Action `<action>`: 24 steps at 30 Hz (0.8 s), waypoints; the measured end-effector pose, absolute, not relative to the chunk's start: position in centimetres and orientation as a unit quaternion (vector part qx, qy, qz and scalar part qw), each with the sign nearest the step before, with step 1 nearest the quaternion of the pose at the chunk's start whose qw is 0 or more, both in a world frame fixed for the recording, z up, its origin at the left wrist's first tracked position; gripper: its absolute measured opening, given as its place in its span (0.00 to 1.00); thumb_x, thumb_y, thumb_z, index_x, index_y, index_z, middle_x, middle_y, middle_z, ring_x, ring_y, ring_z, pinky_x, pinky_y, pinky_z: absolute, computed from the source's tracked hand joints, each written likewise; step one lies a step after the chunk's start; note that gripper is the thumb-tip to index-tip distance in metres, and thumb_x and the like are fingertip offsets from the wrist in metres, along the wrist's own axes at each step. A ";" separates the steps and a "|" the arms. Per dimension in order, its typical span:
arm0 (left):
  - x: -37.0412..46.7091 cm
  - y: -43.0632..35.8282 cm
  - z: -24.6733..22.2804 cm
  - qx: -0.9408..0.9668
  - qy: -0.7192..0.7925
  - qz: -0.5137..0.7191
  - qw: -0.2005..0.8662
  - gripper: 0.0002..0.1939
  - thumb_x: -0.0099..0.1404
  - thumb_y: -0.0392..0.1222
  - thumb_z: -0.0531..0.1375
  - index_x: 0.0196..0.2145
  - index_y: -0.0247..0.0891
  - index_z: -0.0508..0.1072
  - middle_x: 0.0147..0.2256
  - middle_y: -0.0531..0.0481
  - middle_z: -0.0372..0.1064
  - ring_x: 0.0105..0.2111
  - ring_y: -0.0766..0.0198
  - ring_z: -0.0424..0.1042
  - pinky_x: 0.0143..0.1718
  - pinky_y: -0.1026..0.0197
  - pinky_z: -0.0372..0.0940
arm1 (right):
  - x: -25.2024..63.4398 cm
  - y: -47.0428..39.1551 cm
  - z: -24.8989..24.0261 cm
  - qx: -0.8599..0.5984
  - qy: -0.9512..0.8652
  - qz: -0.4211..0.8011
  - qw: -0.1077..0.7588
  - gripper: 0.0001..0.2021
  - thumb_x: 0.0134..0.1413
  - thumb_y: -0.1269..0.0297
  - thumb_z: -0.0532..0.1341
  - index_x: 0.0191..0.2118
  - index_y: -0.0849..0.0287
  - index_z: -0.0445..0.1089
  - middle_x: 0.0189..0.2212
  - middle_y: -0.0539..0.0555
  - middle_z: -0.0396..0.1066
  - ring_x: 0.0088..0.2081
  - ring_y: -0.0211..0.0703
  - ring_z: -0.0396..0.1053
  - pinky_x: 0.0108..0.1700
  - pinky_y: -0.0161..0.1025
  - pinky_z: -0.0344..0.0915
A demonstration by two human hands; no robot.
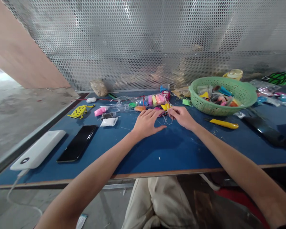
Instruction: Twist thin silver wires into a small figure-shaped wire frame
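My left hand (146,122) lies palm down with fingers stretched out and thumb apart, over several small coloured packets. An orange packet (139,108) shows just beyond its fingers. My right hand (180,117) is closed in a pinch on thin pale strands (166,120) that loop loosely between both hands; whether they are thread or wire I cannot tell. Beside the right fingertips is a yellow piece (166,106). A clear bag with pink, yellow and blue packets (154,100) lies behind the hands. Long thin strands (109,108) stretch leftward from there.
To the right stand a green basket (222,109) of small packets and a yellow utility knife (224,123). On the left lie a phone (77,143), a white power bank (39,149), a yellow spotted toy (79,111) and a white packet (109,122). A perforated metal panel (143,41) rises behind.
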State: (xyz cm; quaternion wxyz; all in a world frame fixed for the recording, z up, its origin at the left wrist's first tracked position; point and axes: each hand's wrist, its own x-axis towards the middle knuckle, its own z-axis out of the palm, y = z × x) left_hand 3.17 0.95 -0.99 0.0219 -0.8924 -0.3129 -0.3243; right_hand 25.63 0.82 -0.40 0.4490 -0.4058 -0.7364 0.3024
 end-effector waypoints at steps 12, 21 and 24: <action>2.9 1.5 -1.4 -0.845 -0.371 -0.384 -0.032 0.14 0.69 0.44 0.59 0.50 0.41 0.76 0.37 0.48 0.78 0.37 0.60 0.76 0.42 0.57 0.70 | 25.6 1.1 -1.0 -0.377 -0.713 0.368 0.462 0.16 0.59 0.49 0.63 0.39 0.57 0.74 0.27 0.51 0.73 0.27 0.39 0.68 0.32 0.39 0.66; 2.9 1.7 -1.5 -0.809 -0.365 -0.419 -0.192 0.10 0.70 0.41 0.57 0.44 0.39 0.78 0.34 0.51 0.79 0.29 0.66 0.77 0.34 0.62 0.72 | 25.2 1.0 -1.4 -0.402 -0.722 0.370 0.425 0.14 0.59 0.53 0.64 0.41 0.58 0.76 0.29 0.52 0.74 0.27 0.39 0.70 0.31 0.39 0.67; 2.9 1.7 -1.5 -0.806 -0.357 -0.412 -0.231 0.12 0.70 0.42 0.57 0.47 0.38 0.76 0.34 0.51 0.79 0.29 0.67 0.77 0.33 0.64 0.73 | 25.3 1.0 -1.4 -0.414 -0.733 0.337 0.422 0.12 0.57 0.54 0.65 0.37 0.58 0.76 0.27 0.52 0.74 0.26 0.39 0.69 0.30 0.39 0.66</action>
